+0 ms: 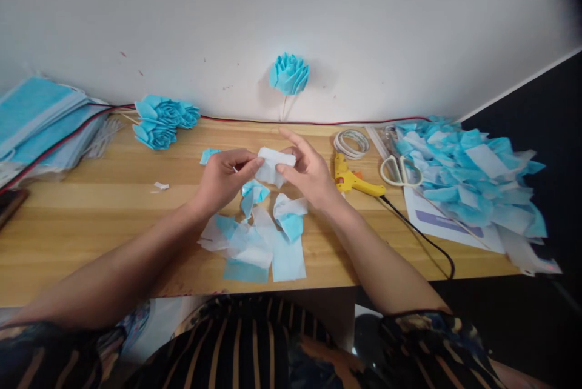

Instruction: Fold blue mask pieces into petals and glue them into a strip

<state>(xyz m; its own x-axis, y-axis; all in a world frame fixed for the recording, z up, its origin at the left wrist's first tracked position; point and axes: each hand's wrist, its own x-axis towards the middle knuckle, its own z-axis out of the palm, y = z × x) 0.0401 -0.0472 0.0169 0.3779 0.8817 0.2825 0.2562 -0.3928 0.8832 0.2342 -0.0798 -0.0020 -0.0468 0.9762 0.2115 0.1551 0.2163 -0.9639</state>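
Note:
A small white piece of mask fabric [271,166] is held up between my hands, its upper edge folded or rolled over. My left hand [226,178] pinches its left end with thumb and finger. On the right end, the thumb of my right hand [311,172] presses the fabric against the fingers behind, while the index finger points up and away. Below my hands lie loose blue and white fabric pieces [288,259], some flat and some curled. A small blue piece [210,155] rests just beyond my left hand.
Blue fabric flowers [159,119] lie at the back left, near stacked face masks [40,116]. Another flower [290,74] leans on the wall. To the right are a yellow glue gun [357,183] with its cord, a tape roll [351,144], scissors [401,172] and a fabric pile [482,177].

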